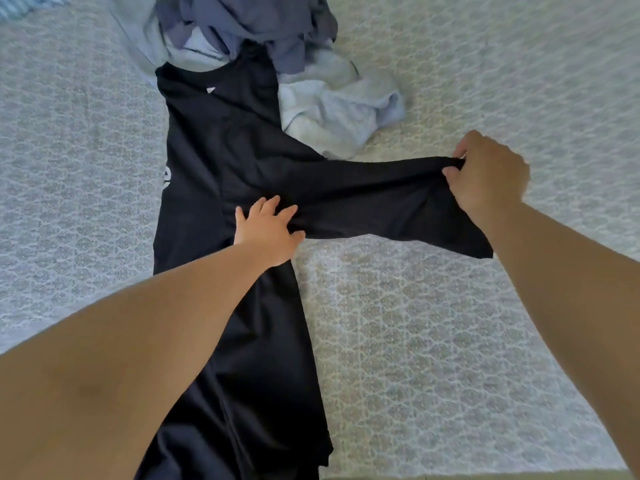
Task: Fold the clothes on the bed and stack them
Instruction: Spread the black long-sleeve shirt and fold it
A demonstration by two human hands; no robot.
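Note:
A black T-shirt [214, 161] lies lengthwise on the bed, collar far from me, its left side folded inward. Its right sleeve [374, 199] is stretched out to the right. My left hand [268, 225] lies flat with spread fingers on the shirt where the sleeve joins the body, thumb tucked at the sleeve's lower edge. My right hand [485, 174] pinches the sleeve's end and holds it slightly raised above the bed. An unfolded pile of clothes sits past the collar: a dark blue-grey garment [263, 22] and a light blue garment [332, 109].
The bed [450, 341] is covered with a pale patterned bedspread. Its near edge shows at the bottom right [485, 477]. A striped blue fabric [20, 6] peeks in at the top left corner.

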